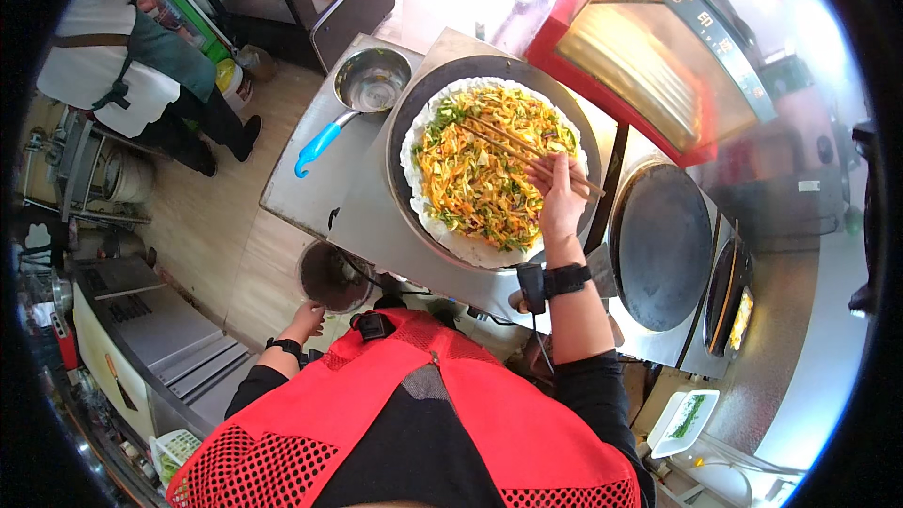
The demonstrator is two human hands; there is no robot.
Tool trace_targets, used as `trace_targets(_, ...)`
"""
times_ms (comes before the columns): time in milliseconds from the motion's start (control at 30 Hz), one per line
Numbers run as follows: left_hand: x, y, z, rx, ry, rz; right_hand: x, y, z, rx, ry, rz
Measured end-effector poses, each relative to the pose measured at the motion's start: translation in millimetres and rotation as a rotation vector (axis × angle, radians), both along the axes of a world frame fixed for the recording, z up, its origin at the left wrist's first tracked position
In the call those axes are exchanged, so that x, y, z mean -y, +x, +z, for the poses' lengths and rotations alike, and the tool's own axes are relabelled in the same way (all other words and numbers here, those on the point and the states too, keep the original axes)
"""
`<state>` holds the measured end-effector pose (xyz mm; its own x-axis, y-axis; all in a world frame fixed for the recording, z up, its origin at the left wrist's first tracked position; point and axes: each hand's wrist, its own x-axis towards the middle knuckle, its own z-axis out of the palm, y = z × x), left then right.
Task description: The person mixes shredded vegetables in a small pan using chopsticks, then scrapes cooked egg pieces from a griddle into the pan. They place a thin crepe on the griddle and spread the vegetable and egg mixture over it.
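Note:
My right hand (560, 183) is closed on a pair of long wooden chopsticks (503, 141), whose tips reach into a bed of shredded vegetables (484, 183). The orange, yellow and green shreds lie spread over a thin white sheet of batter or dough (414, 165), its ruffled edge showing all round. Beneath the sheet is a round dark griddle (393, 122). My left hand (308, 319) hangs low beside a dark bucket (331, 280), away from the griddle. Its fingers are loosely curled, with nothing visible in them.
Left of the griddle stands a metal pan (373, 78) with a blue handle. At right are a second round griddle (661, 246), a red-edged glass case (640, 56) and a white tray of chopped greens (684, 421). Another person (141, 47) stands at upper left.

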<state>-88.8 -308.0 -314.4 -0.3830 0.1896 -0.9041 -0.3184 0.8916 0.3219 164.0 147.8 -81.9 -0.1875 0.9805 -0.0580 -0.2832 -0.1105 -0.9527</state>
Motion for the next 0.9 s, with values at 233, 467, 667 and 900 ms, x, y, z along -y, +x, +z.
trace_targets(233, -10, 1, -12, 0.032, 0.095, -0.011, 30, 18, -1, -0.006, -0.068, 0.018)
trace_targets(467, -26, 1, -11, -0.009, 0.113, -0.066, 44, 23, 2, 0.021, -0.076, -0.016)
trace_targets(667, -23, 3, -11, -0.012, 0.129, -0.055, 35, 7, 4, -0.008, -0.015, -0.011)
trace_targets(900, -13, 11, -10, 0.015, 0.097, -0.081, 25, -6, -8, -0.059, -0.039, 0.03)
